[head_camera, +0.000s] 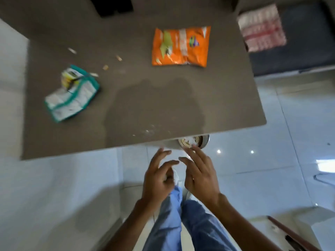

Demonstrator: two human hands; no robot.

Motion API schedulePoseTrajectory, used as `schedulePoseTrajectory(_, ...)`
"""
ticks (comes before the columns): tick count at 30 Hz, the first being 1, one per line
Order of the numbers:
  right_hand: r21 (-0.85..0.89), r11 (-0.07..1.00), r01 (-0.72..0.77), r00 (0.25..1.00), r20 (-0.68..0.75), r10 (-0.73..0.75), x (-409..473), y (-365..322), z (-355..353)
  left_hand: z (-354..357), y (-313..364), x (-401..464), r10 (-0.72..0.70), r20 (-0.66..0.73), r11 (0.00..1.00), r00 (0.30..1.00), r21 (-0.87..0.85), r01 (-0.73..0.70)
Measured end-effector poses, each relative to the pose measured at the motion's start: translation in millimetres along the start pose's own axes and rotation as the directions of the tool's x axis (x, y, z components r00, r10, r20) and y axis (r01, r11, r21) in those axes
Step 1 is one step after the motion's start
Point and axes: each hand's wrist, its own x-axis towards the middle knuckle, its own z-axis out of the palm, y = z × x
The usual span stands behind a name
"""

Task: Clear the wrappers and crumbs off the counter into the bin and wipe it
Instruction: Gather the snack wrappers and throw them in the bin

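A brown counter fills the upper frame. An orange wrapper lies flat near its far right. A crumpled teal-and-white wrapper rests at the left. Several pale crumbs are scattered between them, and finer ones sit near the front edge. Just under that edge shows part of a metal bin with rubbish inside. My left hand and my right hand hover side by side below the counter edge, over the floor, fingers spread and holding nothing.
A red-and-white checked cloth lies on a dark surface beyond the counter's right end. A black object stands at the counter's far edge. Glossy white floor tiles surround the counter. A brown stick-like item lies at bottom right.
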Motion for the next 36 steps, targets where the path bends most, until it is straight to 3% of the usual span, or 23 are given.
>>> schedulePoseTrajectory(2,-0.004,0.995,0.100,0.983,-0.156,-0.100,52,-26,-21,-49,4,30,0.072,-0.167,0.994,0.983,0.089,-0.057)
schedulePoseTrajectory(4,-0.094,0.994,0.060,0.978,-0.193,-0.077,125,-35,-35,-92,-2,80,0.017,-0.252,0.966,0.968,0.255,0.049)
schedulePoseTrajectory(6,-0.218,0.973,-0.075,0.989,-0.137,0.046,203,-29,-41,-125,-17,139,-0.159,-0.302,0.876,0.940,0.397,0.276)
schedulePoseTrajectory(9,-0.440,0.859,-0.261,0.955,0.015,0.298,293,-3,-35,-158,-56,202,-0.443,-0.326,0.684,0.835,0.479,0.550)
schedulePoseTrajectory(11,-0.493,0.802,-0.338,0.877,0.144,0.458,328,25,-27,-165,-85,220,-0.603,-0.237,0.636,0.761,0.434,0.639)
schedulePoseTrajectory(12,-0.493,0.793,-0.357,0.846,0.189,0.499,337,36,-24,-164,-95,222,-0.628,-0.184,0.630,0.756,0.451,0.632)
schedulePoseTrajectory(15,-0.371,0.853,-0.367,0.887,0.137,0.441,343,48,-22,-166,-103,216,-0.555,-0.213,0.639,0.804,0.510,0.576)
schedulePoseTrajectory(19,-0.041,0.877,-0.480,0.874,-0.115,0.473,308,20,-43,-183,-68,205,-0.496,-0.471,0.744,0.729,0.202,0.637)
schedulePoseTrajectory(22,0.146,0.941,-0.304,0.896,-0.291,0.335,238,-18,-60,-167,-9,164,-0.334,-0.668,0.879,0.665,0.033,0.475)
schedulePoseTrajectory(24,0.220,0.949,-0.228,0.924,-0.258,0.282,170,-38,-70,-130,35,107,-0.278,-0.702,0.943,0.656,-0.070,0.326)
schedulePoseTrajectory(26,0.280,0.935,-0.216,0.960,-0.116,0.256,99,-52,-80,-83,79,44,-0.321,-0.644,0.946,0.694,-0.185,0.266)
schedulePoseTrajectory(28,0.370,0.887,-0.276,0.961,0.095,0.259,42,-51,-86,-34,111,-10,-0.359,-0.507,0.929,0.783,-0.278,0.246)
schedulePoseTrajectory(30,0.390,0.822,-0.414,0.891,0.356,0.280,1,-34,-85,12,128,-46,-0.428,-0.353,0.872,0.832,-0.402,0.279)
schedulePoseTrajectory(32,0.345,0.780,-0.522,0.792,0.537,0.292,-26,-7,-77,52,128,-61,-0.503,-0.229,0.798,0.833,-0.493,0.346)
schedulePoseTrajectory(34,0.318,0.752,-0.577,0.744,0.584,0.323,-40,29,-57,95,108,-63,-0.552,-0.106,0.730,0.827,-0.540,0.419)
schedulePoseTrajectory(36,0.309,0.779,-0.546,0.778,0.533,0.334,-43,75,-23,142,70,-49,-0.570,-0.041,0.718,0.821,-0.511,0.473)
